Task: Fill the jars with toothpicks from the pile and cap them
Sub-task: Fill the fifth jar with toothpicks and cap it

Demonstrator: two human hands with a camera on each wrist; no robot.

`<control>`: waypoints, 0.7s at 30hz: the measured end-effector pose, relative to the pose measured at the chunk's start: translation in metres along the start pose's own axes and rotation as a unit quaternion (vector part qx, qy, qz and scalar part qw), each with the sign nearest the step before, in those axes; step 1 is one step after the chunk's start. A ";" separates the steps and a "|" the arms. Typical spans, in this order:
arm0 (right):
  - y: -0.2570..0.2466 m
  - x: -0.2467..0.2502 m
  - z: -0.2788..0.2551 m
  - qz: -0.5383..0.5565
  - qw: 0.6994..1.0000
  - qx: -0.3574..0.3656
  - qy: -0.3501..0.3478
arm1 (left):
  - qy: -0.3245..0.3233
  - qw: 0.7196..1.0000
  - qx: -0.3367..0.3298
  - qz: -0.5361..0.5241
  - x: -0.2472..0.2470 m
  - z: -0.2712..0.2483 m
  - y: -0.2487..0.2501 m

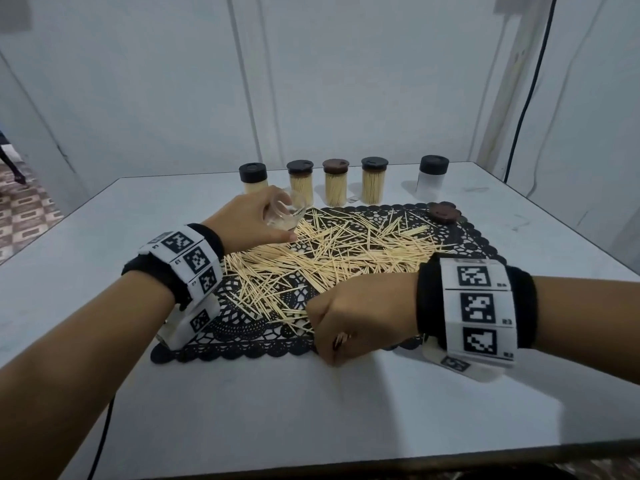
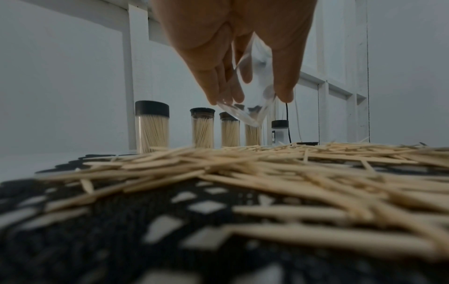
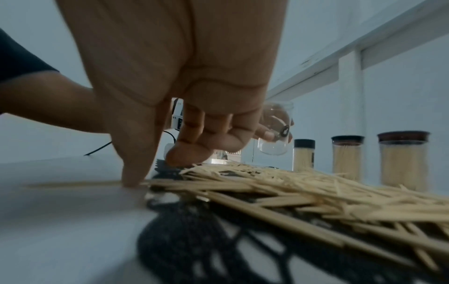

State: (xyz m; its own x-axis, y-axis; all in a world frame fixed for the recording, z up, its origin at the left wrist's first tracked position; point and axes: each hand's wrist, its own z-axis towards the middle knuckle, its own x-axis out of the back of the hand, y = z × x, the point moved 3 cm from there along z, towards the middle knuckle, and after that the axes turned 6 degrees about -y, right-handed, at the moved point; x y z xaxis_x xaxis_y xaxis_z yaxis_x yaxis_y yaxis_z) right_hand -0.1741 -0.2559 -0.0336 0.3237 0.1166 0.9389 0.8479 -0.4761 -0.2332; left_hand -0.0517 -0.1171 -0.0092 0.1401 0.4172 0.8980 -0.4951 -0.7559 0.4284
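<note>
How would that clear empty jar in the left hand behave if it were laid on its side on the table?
The empty jar looks round and smooth-walled, so on its side it would probably roll. With nothing inside it is likely light, and a nudge should move it easily. The left hand grips it tilted with its fingers round the glossy wall, which may be a bit slippery.

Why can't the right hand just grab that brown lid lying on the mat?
It probably could. The brown lid lies uncovered at the mat's far right corner, with only toothpicks between. But the right hand is already pinching toothpicks.
</note>
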 end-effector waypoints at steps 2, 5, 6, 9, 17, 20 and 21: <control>0.003 -0.002 0.002 0.000 1.000 -0.008 -0.012 | 0.001 1.000 0.001 0.000 0.000 0.000 0.000; 0.005 -0.004 0.005 0.005 0.999 -0.025 -0.027 | -0.001 1.000 0.001 0.002 0.000 0.000 0.001; 0.006 -0.004 0.005 0.010 0.999 -0.037 -0.026 | -0.001 1.000 0.001 0.001 0.000 0.000 0.000; 0.011 0.005 -0.003 0.038 0.996 -0.079 0.016 | 0.003 1.000 0.002 -0.004 0.000 -0.001 0.000; 0.075 0.028 -0.042 -0.012 0.965 -0.256 0.055 | -0.003 1.000 -0.005 -0.013 -0.001 -0.001 0.001; 0.084 0.018 -0.046 -0.011 0.962 -0.272 0.032 | -0.005 1.000 -0.003 -0.007 -0.001 0.000 -0.001; 0.083 0.016 -0.047 -0.011 0.962 -0.270 0.034 | -0.006 1.000 -0.003 -0.007 -0.001 0.001 -0.001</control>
State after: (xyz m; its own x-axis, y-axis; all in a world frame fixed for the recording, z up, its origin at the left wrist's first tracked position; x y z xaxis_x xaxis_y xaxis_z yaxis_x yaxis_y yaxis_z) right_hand -0.1182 -0.3348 -0.0257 0.2647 0.0839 0.9607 0.5072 -0.8594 -0.0647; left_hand -0.0507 -0.1170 -0.0102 0.1566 0.4212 0.8933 -0.4985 -0.7471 0.4397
